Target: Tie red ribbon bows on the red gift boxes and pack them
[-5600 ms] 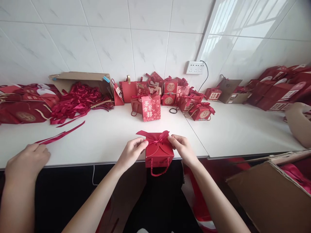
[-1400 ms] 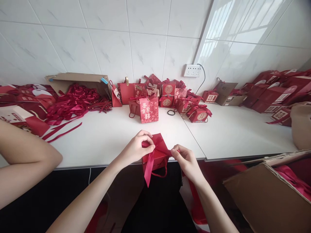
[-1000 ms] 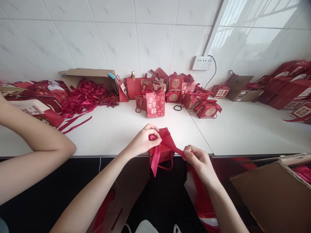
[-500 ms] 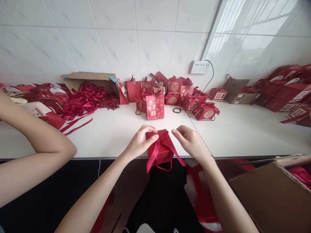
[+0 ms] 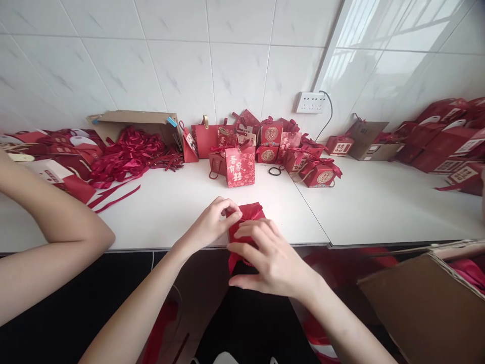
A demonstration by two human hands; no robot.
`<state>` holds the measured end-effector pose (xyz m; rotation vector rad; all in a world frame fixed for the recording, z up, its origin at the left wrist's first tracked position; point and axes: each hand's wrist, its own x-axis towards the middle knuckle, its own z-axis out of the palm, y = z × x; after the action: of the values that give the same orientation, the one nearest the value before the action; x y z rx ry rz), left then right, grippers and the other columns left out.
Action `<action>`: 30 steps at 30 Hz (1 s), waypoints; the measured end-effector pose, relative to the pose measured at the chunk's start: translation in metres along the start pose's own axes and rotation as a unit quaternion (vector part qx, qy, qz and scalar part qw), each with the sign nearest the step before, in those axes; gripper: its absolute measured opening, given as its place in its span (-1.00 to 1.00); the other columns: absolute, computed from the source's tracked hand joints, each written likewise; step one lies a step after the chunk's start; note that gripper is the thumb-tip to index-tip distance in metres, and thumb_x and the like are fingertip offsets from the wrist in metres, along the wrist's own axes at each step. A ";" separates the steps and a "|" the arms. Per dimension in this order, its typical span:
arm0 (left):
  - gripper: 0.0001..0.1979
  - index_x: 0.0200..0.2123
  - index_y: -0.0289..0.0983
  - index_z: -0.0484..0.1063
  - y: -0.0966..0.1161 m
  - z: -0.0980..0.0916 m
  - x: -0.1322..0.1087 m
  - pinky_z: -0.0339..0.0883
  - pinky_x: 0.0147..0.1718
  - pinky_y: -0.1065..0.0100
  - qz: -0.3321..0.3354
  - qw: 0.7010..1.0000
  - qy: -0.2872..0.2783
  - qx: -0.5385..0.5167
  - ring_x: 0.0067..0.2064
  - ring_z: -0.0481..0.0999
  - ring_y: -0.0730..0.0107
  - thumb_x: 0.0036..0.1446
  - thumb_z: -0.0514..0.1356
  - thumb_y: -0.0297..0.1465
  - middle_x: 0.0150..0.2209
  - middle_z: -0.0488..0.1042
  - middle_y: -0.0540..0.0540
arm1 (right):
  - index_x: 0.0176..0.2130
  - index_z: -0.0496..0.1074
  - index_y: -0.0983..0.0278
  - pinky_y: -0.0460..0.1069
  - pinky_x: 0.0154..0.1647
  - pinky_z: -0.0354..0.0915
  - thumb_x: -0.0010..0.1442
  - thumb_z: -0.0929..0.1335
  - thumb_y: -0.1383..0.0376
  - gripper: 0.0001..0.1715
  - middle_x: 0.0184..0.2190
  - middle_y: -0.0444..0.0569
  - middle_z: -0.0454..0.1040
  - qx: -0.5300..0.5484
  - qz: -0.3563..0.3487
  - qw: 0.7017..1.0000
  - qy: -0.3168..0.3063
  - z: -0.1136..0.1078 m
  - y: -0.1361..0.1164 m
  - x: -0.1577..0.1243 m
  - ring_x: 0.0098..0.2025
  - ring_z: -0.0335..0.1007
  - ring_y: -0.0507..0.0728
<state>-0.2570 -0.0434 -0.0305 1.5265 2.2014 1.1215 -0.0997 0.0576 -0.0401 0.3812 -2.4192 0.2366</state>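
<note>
A small red gift box (image 5: 248,215) with a red ribbon on top stands at the near edge of the white table (image 5: 170,207). My left hand (image 5: 212,225) is closed, pinching the ribbon at the box's top left. My right hand (image 5: 271,260) reaches across the front of the box with fingers curled over it, and hides most of the box and its cord handle. Whether the right hand grips the ribbon I cannot tell.
Another person's arm (image 5: 49,227) lies along the table's left edge. Several finished red boxes (image 5: 265,151) stand at the back by a wall socket (image 5: 309,102). A heap of red ribbons (image 5: 129,154) spills from a cardboard box (image 5: 132,121). An open carton (image 5: 428,298) is at lower right.
My right hand let go of the ribbon tail it had pulled out to the right, then came across in front of the box. My left hand stayed pinched on the ribbon.
</note>
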 end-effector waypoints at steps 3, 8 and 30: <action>-0.80 -0.39 -0.24 0.33 -0.002 -0.006 0.000 0.26 -0.18 0.35 0.004 1.000 -0.026 -0.007 -0.25 0.36 0.40 0.15 0.06 -0.24 -0.29 0.36 -0.01 | -0.14 0.38 0.35 0.13 0.00 0.26 0.22 0.30 0.30 -0.78 -0.19 0.10 0.43 -0.019 -0.009 1.000 -0.003 0.010 -0.006 -0.007 -0.01 0.30 0.20; -0.82 -0.35 -0.22 0.35 -0.002 -0.014 -0.001 0.25 -0.16 0.34 0.040 0.997 -0.063 0.019 -0.23 0.35 0.39 0.16 0.05 -0.26 -0.27 0.34 -0.02 | -0.11 0.36 0.34 0.10 0.07 0.26 0.21 0.25 0.49 -0.76 -0.18 0.04 0.48 0.014 -0.001 0.999 0.047 0.018 -0.002 -0.017 -0.04 0.36 0.12; -0.75 -0.43 -0.23 0.32 0.014 -0.021 0.006 0.25 -0.33 0.39 -0.018 0.994 -0.101 0.049 -0.36 0.40 0.40 0.16 0.02 -0.20 -0.41 0.41 0.04 | -0.13 0.39 0.32 0.12 0.13 0.24 0.18 0.28 0.41 -0.78 -0.15 0.03 0.50 0.064 0.019 0.997 0.037 0.015 0.000 -0.018 -0.03 0.39 0.10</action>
<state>-0.2615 -0.0452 -0.0052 1.5558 2.1646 0.8206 -0.0959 0.0572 -0.0633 0.3772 -2.3471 0.4177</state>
